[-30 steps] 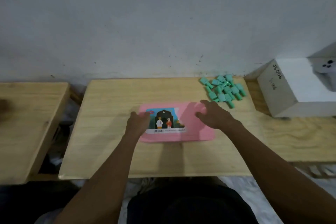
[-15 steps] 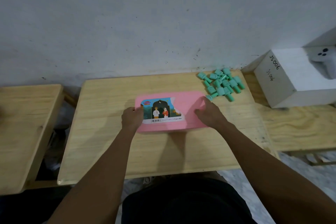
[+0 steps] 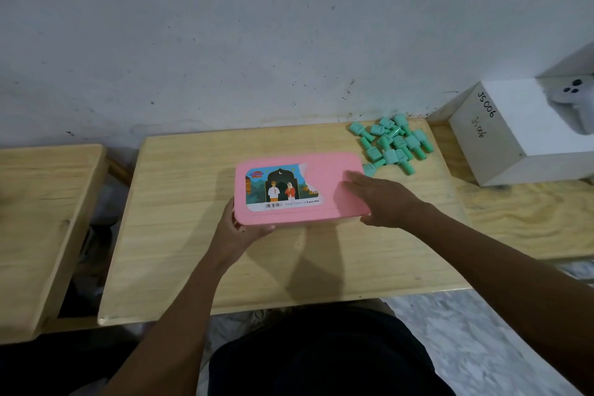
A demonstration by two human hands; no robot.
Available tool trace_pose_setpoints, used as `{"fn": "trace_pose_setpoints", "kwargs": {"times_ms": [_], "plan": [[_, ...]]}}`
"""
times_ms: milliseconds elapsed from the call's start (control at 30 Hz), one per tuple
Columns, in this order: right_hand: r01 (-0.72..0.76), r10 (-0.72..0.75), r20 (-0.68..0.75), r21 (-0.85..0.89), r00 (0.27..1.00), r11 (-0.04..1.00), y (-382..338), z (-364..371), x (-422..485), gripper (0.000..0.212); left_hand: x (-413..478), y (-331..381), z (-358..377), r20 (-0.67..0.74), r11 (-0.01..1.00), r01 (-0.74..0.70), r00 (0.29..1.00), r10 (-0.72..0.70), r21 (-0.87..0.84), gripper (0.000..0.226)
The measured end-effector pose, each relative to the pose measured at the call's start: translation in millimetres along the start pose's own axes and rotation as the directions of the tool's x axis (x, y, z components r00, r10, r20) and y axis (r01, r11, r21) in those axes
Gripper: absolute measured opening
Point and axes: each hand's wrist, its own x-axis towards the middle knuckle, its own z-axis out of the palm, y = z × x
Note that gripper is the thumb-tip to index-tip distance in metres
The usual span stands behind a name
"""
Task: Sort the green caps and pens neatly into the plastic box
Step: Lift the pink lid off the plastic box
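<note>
Head camera view, looking down at a pale wooden bench (image 3: pixel 199 267) set against a grey-white wall (image 3: pixel 257 26). We see a pink plastic box (image 3: pixel 324 183) lying near the middle of the bench with its lid closed. A picture sticker (image 3: pixel 283 188) covers the left part of the lid.

The left hand (image 3: pixel 239 228) grips the near left corner of the box, its fingers curled round the front edge. The right hand (image 3: pixel 379 199) rests flat on the right end of the lid with its fingers straight and close together, and its thumb lies by the near right corner. We cannot tell whether the box sits flat on the bench or is raised a little.

The green caps (image 3: pixel 393 143) lie in a loose heap at the far right corner of the bench. They are just beside the box, and the nearest one is almost at its far right corner.

To the right stands a white carton (image 3: pixel 501 145) with handwriting on its top. A pale device (image 3: pixel 575 103) rests on it. A second wooden bench (image 3: pixel 41 202) stands apart to the left.
</note>
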Motion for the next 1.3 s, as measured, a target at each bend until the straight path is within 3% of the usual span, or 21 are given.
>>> {"fn": "trace_pose_setpoints", "kwargs": {"times_ms": [133,300,600,767,1000,1300], "plan": [[-0.022,0.023,0.027,-0.043,0.999,0.999,-8.8,0.5,5.4,0.080,-1.9,-9.9,8.6,-0.054,0.998,-0.011,0.999,0.007,-0.065,0.088],[-0.039,0.052,0.082,-0.150,0.995,0.988,-17.7,4.1,10.1,0.083,-1.3,-11.2,17.0,-0.164,0.992,-0.051,0.986,0.031,-0.118,0.075],[-0.002,0.050,0.158,-0.294,0.986,0.956,-21.5,-11.3,15.1,0.084,3.7,-23.4,22.8,-0.235,0.989,-0.070,0.971,0.039,-0.126,0.071],[0.062,-0.002,0.230,-0.254,0.973,0.965,-20.2,-24.1,16.8,0.082,4.1,-28.3,29.8,-0.275,0.983,-0.077,0.961,0.028,-0.167,0.072],[0.123,-0.072,0.296,-0.157,0.952,0.980,-3.4,-40.6,25.3,0.063,11.5,-42.5,32.4,-0.290,0.979,-0.079,0.957,0.022,-0.188,0.072],[0.061,-0.074,0.225,0.062,0.972,0.996,6.3,-59.3,23.2,0.059,18.2,-50.4,31.6,-0.269,0.983,-0.089,0.962,0.043,-0.161,0.079]]}}
